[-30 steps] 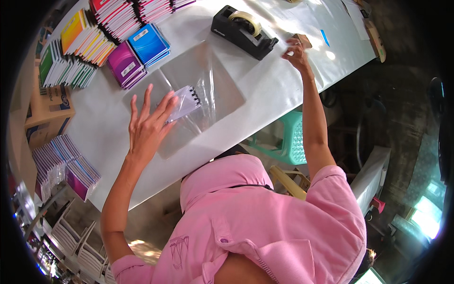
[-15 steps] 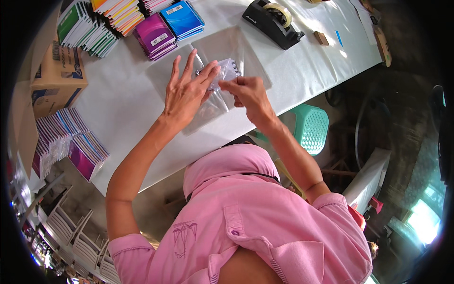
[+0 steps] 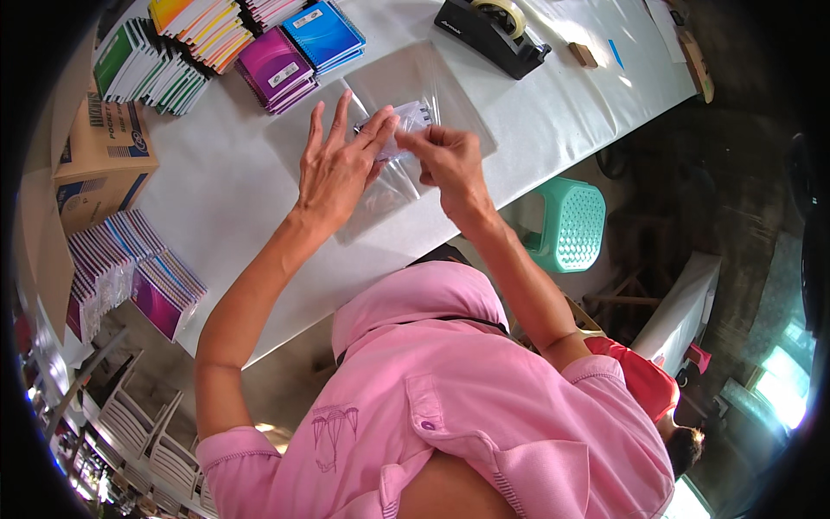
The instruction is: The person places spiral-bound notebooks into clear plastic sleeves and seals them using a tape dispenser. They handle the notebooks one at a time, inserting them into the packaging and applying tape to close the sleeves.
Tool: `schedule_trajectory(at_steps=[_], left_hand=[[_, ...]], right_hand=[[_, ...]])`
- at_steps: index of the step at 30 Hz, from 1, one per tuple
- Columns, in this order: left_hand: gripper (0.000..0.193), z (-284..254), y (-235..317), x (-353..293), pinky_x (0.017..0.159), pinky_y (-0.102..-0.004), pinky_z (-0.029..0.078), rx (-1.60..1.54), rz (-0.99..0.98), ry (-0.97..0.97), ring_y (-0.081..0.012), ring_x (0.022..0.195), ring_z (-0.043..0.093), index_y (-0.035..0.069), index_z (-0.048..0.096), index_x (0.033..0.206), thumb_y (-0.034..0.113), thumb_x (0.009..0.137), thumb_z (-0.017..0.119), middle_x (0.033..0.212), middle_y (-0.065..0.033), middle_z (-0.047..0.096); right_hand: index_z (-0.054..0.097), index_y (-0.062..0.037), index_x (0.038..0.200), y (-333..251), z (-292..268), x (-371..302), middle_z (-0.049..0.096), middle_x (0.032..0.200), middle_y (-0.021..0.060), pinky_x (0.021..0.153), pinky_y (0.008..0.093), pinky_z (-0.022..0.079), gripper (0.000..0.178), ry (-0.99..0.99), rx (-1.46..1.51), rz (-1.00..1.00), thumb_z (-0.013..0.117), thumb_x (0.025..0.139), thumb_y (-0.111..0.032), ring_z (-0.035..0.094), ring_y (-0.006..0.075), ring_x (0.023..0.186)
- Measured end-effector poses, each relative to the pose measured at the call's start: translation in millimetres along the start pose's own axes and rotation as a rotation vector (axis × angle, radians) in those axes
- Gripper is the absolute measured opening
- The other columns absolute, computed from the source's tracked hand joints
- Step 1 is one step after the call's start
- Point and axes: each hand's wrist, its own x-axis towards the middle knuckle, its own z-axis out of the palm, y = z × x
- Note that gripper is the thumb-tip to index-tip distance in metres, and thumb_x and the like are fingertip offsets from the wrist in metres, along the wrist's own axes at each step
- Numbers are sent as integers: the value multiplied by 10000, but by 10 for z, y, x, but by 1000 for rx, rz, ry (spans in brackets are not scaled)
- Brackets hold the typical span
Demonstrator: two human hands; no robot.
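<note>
A small white spiral-bound pad (image 3: 411, 123) lies under clear plastic on the table, its black rings showing at the top right. Clear plastic sheets (image 3: 450, 82) are spread flat beneath and around it. My left hand (image 3: 333, 169) rests over the pad's left side with fingers stretched and apart. On the other side, my right hand (image 3: 450, 164) is closed in a pinch at the pad's plastic wrap (image 3: 393, 149), close to my left fingertips. Both hands partly cover the pad, so its lower part is hidden.
Purple notebooks (image 3: 275, 69) and blue notebooks (image 3: 324, 35) stand stacked beyond my hands, with green ones (image 3: 130, 65) farther left. A cardboard box (image 3: 104, 156) and wrapped notebooks (image 3: 160, 277) line the left. A black tape dispenser (image 3: 493, 35) sits far right; a green stool (image 3: 575, 225) stands beside the table.
My right hand has shifted slightly left and up, still pinching the plastic. My left hand keeps its place on the pad. More of a person in red shows behind my right shoulder.
</note>
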Motion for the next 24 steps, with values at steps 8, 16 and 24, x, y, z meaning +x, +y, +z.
schedule_trajectory(at_steps=[8,16,24], left_hand=[[627,-5,-44,56,1109,-564,279,-143,-40,-102,-403,1354,348,150,491,1390,304,820,702,1471,39,421],[583,240,-246,358,1095,-421,351,-800,-183,-317,-336,1377,359,99,495,1375,416,902,619,1491,-141,385],[434,436,-171,170,1068,-266,335,-1712,-547,-27,-163,1353,386,49,457,1400,164,987,524,1447,-101,468]], right_hand=[[659,54,774,631,-2,95,554,560,52,443,312,354,364,125,-201,-200,721,860,-294,465,136,473],[664,54,868,1043,-245,371,640,641,120,512,393,492,389,-85,-567,-183,627,921,-330,634,210,539],[366,75,1364,650,-793,727,588,1171,192,864,413,521,771,-468,5,472,681,869,-425,624,247,1015]])
